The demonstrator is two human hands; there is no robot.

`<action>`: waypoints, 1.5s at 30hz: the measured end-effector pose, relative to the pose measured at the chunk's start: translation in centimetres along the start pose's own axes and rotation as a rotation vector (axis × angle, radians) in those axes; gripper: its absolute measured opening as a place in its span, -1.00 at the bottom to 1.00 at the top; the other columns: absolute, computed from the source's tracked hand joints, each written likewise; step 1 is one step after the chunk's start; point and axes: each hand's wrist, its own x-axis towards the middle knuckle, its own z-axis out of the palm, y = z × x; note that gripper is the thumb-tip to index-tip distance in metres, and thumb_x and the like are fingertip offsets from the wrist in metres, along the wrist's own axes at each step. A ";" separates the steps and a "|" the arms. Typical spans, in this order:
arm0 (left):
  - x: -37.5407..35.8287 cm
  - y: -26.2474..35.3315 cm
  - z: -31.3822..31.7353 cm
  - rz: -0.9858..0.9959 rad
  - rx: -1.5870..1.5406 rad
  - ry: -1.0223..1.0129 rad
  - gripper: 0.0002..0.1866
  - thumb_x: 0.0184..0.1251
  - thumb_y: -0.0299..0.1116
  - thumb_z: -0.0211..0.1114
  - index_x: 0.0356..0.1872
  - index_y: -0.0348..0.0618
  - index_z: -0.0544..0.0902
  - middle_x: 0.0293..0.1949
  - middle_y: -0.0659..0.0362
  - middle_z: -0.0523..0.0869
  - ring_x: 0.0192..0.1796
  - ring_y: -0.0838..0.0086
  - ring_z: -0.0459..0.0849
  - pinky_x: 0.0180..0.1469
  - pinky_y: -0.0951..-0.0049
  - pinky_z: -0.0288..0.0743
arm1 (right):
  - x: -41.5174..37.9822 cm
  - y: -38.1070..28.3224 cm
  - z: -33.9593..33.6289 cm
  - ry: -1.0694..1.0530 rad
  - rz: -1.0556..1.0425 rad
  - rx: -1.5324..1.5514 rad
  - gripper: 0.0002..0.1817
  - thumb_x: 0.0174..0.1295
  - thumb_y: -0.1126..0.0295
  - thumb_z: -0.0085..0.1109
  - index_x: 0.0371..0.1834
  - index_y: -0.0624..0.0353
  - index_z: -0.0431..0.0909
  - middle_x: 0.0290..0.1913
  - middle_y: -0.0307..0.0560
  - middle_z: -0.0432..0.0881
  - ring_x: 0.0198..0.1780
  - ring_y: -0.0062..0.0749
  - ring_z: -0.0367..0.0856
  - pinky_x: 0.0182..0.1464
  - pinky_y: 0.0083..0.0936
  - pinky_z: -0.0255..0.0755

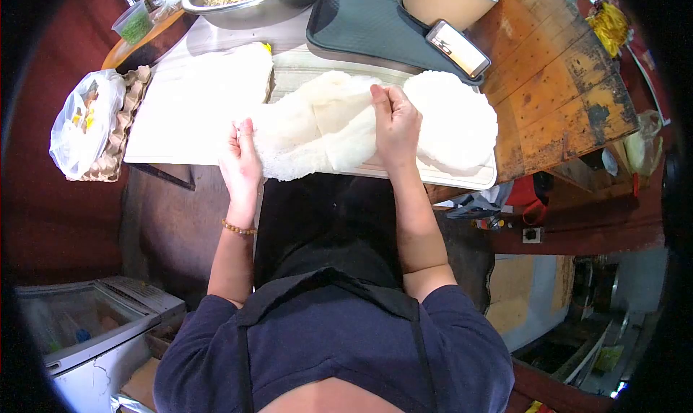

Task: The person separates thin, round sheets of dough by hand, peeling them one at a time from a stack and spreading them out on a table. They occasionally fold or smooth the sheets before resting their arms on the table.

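Between my two hands hangs a thin, pale, translucent wrapper sheet [317, 128], creased in the middle, with a lacy lower edge. My left hand [241, 153] pinches its left edge between thumb and fingers. At its upper right edge, my right hand [397, 121] is closed on it, thumb on top. A round stack of white wrappers [453, 121] lies just right of my right hand. On the left is a broad white pile [206, 99], too bright for its layers to show, with a yellow bit at its top corner.
A dark tray [361, 23] lies behind, with a phone [460, 49] on its right end by a tan container [447, 2]. A steel bowl [245, 9] holds pale shreds. Egg cartons [130, 117] and a plastic bag [86, 124] sit at left.
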 end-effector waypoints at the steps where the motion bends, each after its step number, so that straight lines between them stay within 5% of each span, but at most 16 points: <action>1: 0.2 0.0 -0.2 -0.005 -0.006 -0.013 -0.59 0.44 -0.14 0.13 -0.18 -0.41 0.62 -0.41 0.14 0.69 -0.33 0.63 0.54 -0.22 0.53 0.44 | 0.2 -0.1 -0.3 0.004 0.021 -0.012 -0.66 0.36 0.24 0.09 -0.45 0.31 0.48 -0.63 0.11 0.46 -0.61 -0.28 0.40 -0.47 -0.38 0.30; 9: 2.3 -2.5 -1.9 -0.010 0.002 -0.098 -0.60 0.43 -0.14 0.16 -0.18 -0.38 0.63 -0.40 0.21 0.66 -0.30 0.66 0.51 -0.19 0.55 0.42 | 2.1 1.3 -3.0 -0.062 0.072 -0.079 -0.61 0.33 0.17 0.12 -0.49 0.32 0.47 -0.67 -0.03 0.33 -0.58 -0.46 0.26 -0.46 -0.45 0.25; 18: 3.4 -3.8 -3.2 -0.061 0.009 -0.195 -0.62 0.43 -0.21 0.17 -0.13 -0.46 0.61 -0.33 0.21 0.67 -0.24 0.67 0.50 -0.08 0.58 0.40 | 3.6 4.4 -6.7 -0.127 0.117 0.091 -0.62 0.32 0.23 0.16 -0.59 0.24 0.44 -0.65 -0.40 0.25 -0.52 -0.72 0.14 -0.48 -0.63 0.09; 27: 3.5 -2.8 -2.9 -0.079 -0.112 -0.248 -0.71 0.45 -0.27 0.15 -0.30 -0.35 0.61 -0.45 0.40 0.52 -0.38 0.78 0.34 -0.33 0.68 0.25 | 4.3 5.0 -9.8 -0.122 0.211 0.216 -0.66 0.35 0.30 0.15 -0.61 0.09 0.41 -0.56 -0.54 0.25 -0.48 -0.84 0.08 -0.45 -0.74 -0.03; 35: 3.8 -2.5 -2.3 -0.059 -0.234 -0.238 -0.71 0.48 -0.24 0.11 -0.21 -0.31 0.62 -0.41 0.36 0.61 -0.37 0.74 0.41 -0.30 0.65 0.31 | 4.6 6.9 -11.4 -0.130 0.237 0.212 -0.66 0.35 0.27 0.16 -0.60 0.09 0.43 -0.56 -0.55 0.27 -0.49 -0.84 0.10 -0.46 -0.73 0.00; 44: 6.0 -4.1 -3.9 0.044 0.048 -0.176 -0.63 0.49 -0.17 0.08 -0.28 -0.36 0.59 -0.48 0.33 0.59 -0.40 0.75 0.38 -0.38 0.62 0.30 | 5.6 8.4 -13.4 -0.102 0.249 0.085 -0.70 0.33 0.23 0.16 -0.49 0.22 0.57 -0.55 -0.48 0.41 -0.47 -0.78 0.26 -0.43 -0.71 0.13; 45: 5.7 -3.2 -3.8 0.044 0.215 -0.186 -0.65 0.47 -0.18 0.10 -0.26 -0.33 0.59 -0.46 0.26 0.61 -0.40 0.62 0.43 -0.34 0.56 0.34 | 5.6 7.3 -12.8 -0.120 0.209 0.012 -0.66 0.32 0.22 0.16 -0.52 0.25 0.55 -0.58 -0.47 0.38 -0.49 -0.75 0.26 -0.45 -0.67 0.14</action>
